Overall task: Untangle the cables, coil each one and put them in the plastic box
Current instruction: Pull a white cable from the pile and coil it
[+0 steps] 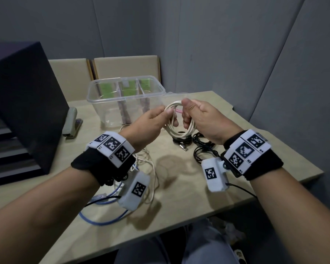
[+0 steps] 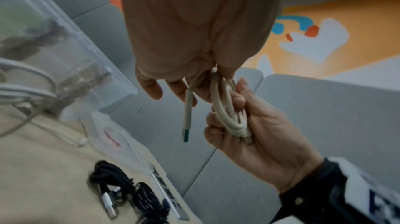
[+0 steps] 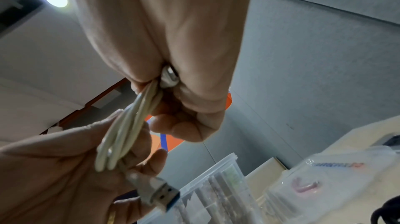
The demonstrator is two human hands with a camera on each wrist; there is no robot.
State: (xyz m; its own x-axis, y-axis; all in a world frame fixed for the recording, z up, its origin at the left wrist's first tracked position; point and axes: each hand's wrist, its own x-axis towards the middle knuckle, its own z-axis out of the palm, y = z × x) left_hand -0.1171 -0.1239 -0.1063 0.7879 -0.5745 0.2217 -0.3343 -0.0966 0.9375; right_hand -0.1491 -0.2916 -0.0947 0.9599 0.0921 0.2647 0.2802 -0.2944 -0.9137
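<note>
Cream cable [image 1: 179, 121], light and springy, sits coiled in the air before the plastic box [image 1: 126, 100]; your left hand [image 1: 147, 126] and right hand [image 1: 200, 119] both grip it. Pinch all the loops together.

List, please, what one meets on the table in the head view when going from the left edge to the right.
Dark box → stapler → clear plastic box → cream cable coil, gripped by the left hand and the right hand → black cables.
</note>
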